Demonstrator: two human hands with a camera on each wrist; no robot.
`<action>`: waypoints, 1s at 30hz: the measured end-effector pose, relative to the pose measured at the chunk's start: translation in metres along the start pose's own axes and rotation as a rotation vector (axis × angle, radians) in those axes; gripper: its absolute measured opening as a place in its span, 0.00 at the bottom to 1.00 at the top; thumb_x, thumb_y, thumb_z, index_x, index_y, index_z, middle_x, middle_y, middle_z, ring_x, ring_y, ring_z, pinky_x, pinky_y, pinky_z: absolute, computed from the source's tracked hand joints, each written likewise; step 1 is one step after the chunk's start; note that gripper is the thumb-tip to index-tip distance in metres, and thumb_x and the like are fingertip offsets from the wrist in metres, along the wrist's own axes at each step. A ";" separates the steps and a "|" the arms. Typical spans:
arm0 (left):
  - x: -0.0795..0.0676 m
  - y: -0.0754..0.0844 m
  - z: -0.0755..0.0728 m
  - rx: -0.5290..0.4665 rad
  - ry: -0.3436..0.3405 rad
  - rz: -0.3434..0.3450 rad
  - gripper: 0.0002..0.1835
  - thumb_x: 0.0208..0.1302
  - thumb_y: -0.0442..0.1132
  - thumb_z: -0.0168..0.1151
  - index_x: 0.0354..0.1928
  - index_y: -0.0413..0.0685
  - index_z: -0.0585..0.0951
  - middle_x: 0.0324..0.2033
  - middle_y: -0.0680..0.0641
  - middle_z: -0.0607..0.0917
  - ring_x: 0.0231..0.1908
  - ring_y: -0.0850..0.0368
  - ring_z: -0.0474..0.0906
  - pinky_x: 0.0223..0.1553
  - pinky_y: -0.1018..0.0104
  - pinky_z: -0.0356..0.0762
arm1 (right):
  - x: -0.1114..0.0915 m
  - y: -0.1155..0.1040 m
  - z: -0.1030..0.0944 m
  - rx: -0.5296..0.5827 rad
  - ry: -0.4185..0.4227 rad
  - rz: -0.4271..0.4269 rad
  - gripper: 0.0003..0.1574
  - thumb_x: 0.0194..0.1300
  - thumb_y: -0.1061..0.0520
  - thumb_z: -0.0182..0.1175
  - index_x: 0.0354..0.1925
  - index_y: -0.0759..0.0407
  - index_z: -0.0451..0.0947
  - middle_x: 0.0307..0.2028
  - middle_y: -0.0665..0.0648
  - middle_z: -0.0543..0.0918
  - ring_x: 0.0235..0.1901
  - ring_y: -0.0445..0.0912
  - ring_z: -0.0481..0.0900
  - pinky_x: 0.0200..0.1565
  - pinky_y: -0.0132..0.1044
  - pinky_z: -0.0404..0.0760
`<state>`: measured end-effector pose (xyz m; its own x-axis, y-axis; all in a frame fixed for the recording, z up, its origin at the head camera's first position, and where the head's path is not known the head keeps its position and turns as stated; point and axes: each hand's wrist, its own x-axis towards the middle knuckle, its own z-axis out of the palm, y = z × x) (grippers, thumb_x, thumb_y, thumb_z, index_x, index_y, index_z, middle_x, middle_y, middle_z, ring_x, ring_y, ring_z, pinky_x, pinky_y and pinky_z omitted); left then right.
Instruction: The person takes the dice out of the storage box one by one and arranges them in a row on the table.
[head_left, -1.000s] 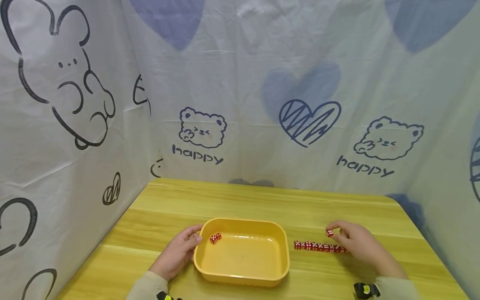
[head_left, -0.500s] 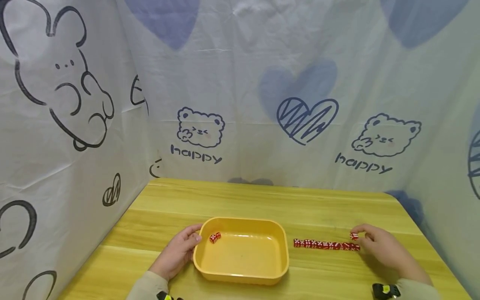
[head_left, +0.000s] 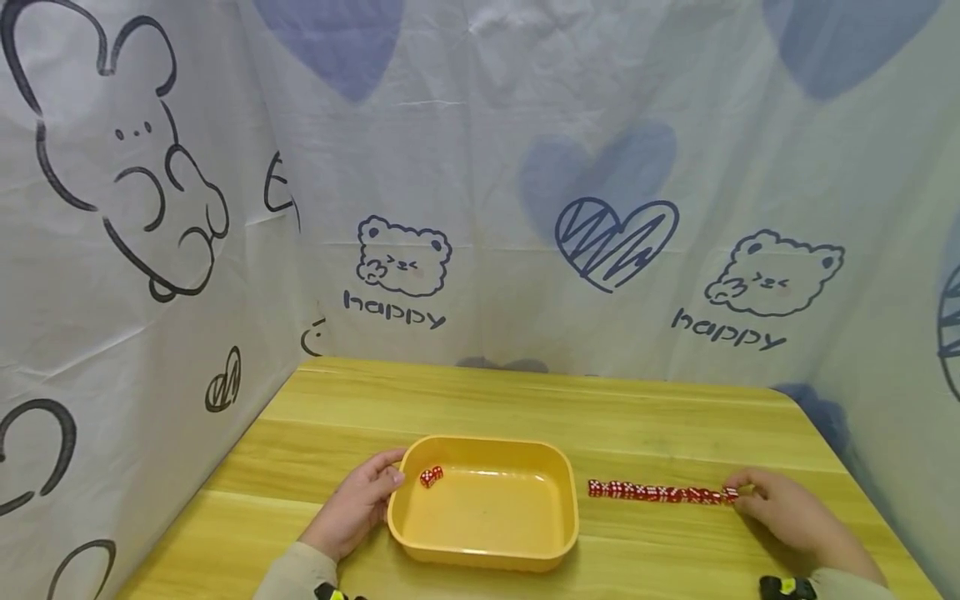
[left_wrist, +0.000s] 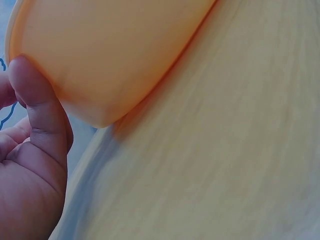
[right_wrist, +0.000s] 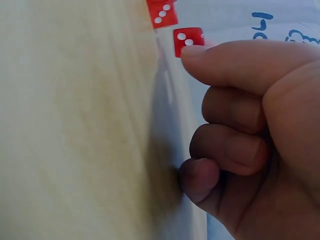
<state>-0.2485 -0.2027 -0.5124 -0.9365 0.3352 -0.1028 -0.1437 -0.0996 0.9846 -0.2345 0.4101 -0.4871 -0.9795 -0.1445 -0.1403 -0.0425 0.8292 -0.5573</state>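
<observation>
My left hand (head_left: 354,506) grips the left side of a yellow plastic tray (head_left: 483,557), thumb at the rim. The left wrist view has that thumb (left_wrist: 37,95) against the tray's wall (left_wrist: 110,55). Red dice (head_left: 431,476) with white dots lie in the tray's far left corner. To the right of the tray runs a straight row of several red dice (head_left: 648,493). At the row's right end, my right hand (head_left: 787,510) pinches one die (right_wrist: 189,41) between thumb and forefinger. A small gap parts it from the last die (right_wrist: 162,14) in the right wrist view.
A yellow wood-grain table (head_left: 360,400) bears everything. White cloth printed with hearts and bears (head_left: 480,167) hangs behind it and along both sides. Black straps (head_left: 786,587) circle the wrists.
My right hand has carried the pinched die rightward over the row, then down to its right end. The left hand and the tray have stayed put.
</observation>
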 end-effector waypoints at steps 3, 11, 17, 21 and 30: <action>0.000 -0.001 0.000 -0.001 0.000 0.000 0.30 0.77 0.40 0.55 0.75 0.37 0.60 0.44 0.40 0.77 0.37 0.53 0.80 0.37 0.62 0.85 | 0.002 0.005 0.003 0.010 -0.023 0.000 0.17 0.72 0.56 0.60 0.55 0.61 0.80 0.53 0.66 0.82 0.51 0.60 0.80 0.49 0.59 0.79; 0.001 -0.001 0.000 0.006 0.003 0.003 0.30 0.77 0.39 0.55 0.75 0.37 0.60 0.44 0.40 0.77 0.36 0.54 0.79 0.35 0.63 0.84 | 0.007 0.007 0.007 0.056 -0.051 0.032 0.20 0.71 0.56 0.61 0.57 0.64 0.78 0.54 0.67 0.81 0.52 0.63 0.79 0.49 0.61 0.78; 0.002 -0.002 0.000 0.003 0.007 0.002 0.30 0.77 0.39 0.55 0.75 0.37 0.60 0.43 0.41 0.77 0.36 0.54 0.79 0.34 0.64 0.84 | 0.008 0.003 0.009 0.010 -0.025 0.003 0.19 0.69 0.57 0.63 0.55 0.62 0.79 0.53 0.66 0.82 0.51 0.63 0.79 0.48 0.62 0.78; 0.002 -0.002 0.000 0.002 0.007 0.000 0.31 0.77 0.40 0.55 0.75 0.37 0.59 0.43 0.42 0.77 0.37 0.54 0.80 0.35 0.63 0.84 | 0.009 0.000 0.009 0.007 -0.025 0.020 0.21 0.68 0.56 0.64 0.57 0.62 0.79 0.54 0.66 0.82 0.52 0.64 0.79 0.49 0.63 0.77; 0.001 -0.002 -0.001 -0.005 0.005 -0.001 0.31 0.77 0.40 0.56 0.75 0.37 0.60 0.43 0.42 0.77 0.37 0.54 0.80 0.36 0.63 0.85 | 0.008 -0.008 0.008 0.003 -0.010 0.036 0.25 0.69 0.49 0.65 0.58 0.61 0.78 0.55 0.63 0.82 0.48 0.59 0.80 0.47 0.58 0.79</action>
<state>-0.2497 -0.2032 -0.5148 -0.9380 0.3303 -0.1049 -0.1466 -0.1039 0.9837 -0.2402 0.3975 -0.4904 -0.9783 -0.1205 -0.1686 -0.0069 0.8321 -0.5546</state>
